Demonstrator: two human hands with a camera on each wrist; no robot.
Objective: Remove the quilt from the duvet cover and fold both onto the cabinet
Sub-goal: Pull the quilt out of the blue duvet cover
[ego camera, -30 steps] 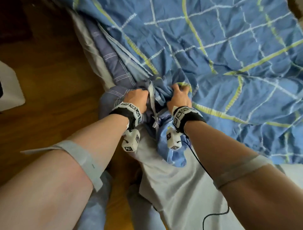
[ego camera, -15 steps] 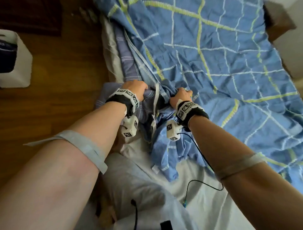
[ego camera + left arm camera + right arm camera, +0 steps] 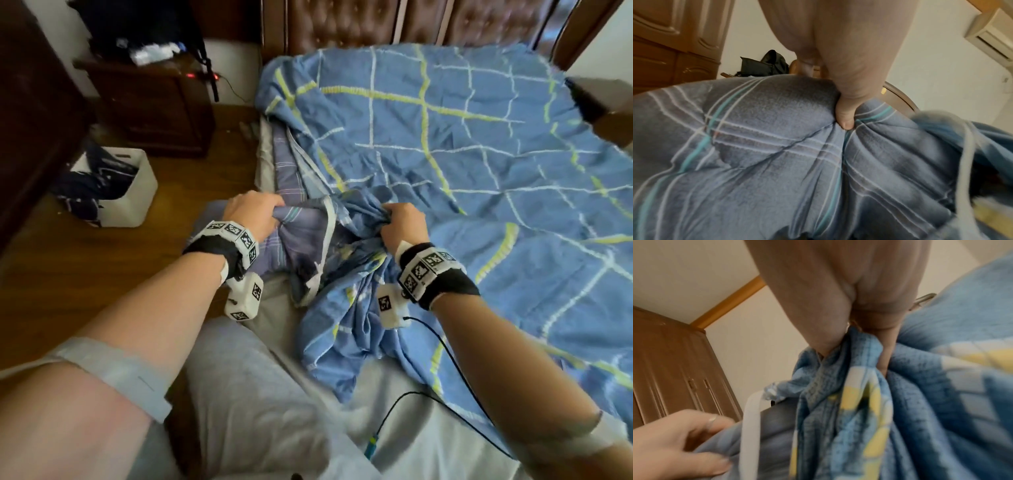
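Observation:
A blue duvet cover (image 3: 462, 144) with white and yellow lines lies spread over the bed. At its near left corner a grey-blue plaid quilt (image 3: 298, 236) pokes out of the opening. My left hand (image 3: 255, 214) grips a bunched corner of the quilt (image 3: 777, 146), thumb pressed into the fabric. My right hand (image 3: 402, 224) grips a gathered fold of the duvet cover (image 3: 859, 394) beside the opening. A white tie strip (image 3: 751, 426) hangs between the two hands. The rest of the quilt is hidden inside the cover.
A dark wooden bedside cabinet (image 3: 154, 106) with clutter on top stands at the back left. A white bin (image 3: 133, 192) holding dark cloth sits on the wooden floor (image 3: 85, 274). A padded headboard (image 3: 394, 20) is behind the bed. A black cable (image 3: 455, 363) trails from my right wrist.
My hands have drawn apart, the left pulling the quilt corner left and the right holding the cover to the right. More of the plaid quilt shows. My head has lifted, so the room comes into view.

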